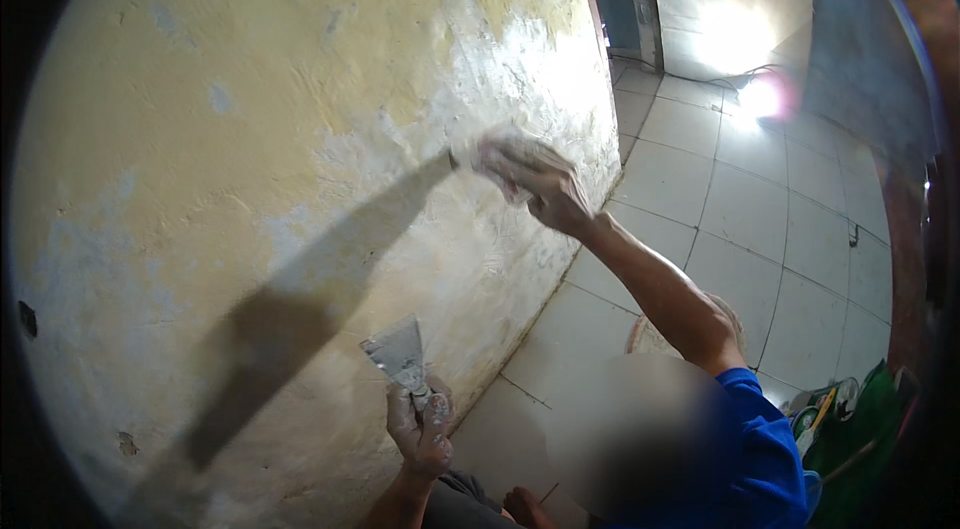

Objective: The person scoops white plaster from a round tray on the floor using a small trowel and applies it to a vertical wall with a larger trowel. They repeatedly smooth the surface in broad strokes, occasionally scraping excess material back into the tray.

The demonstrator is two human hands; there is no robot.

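Note:
My left hand (420, 429) grips a metal putty knife (398, 354) by its handle, blade upward, in front of the yellowish wall (200, 79), which has patchy white areas. My right hand (535, 179) reaches up to the whitened part of the wall, its fingers curled round something pale, smeared by motion and too unclear to name. The bare forearm below it comes from a blue sleeve (760, 439). A long dark shadow falls on the wall to the left of the hand.
A white tiled floor (740, 229) runs along the wall's foot. A bright lamp (762, 99) with cables rests by the far wall, near a doorway frame (640, 9). A green object (845, 449) with assorted items lies at lower right. A blurred patch covers the bottom middle.

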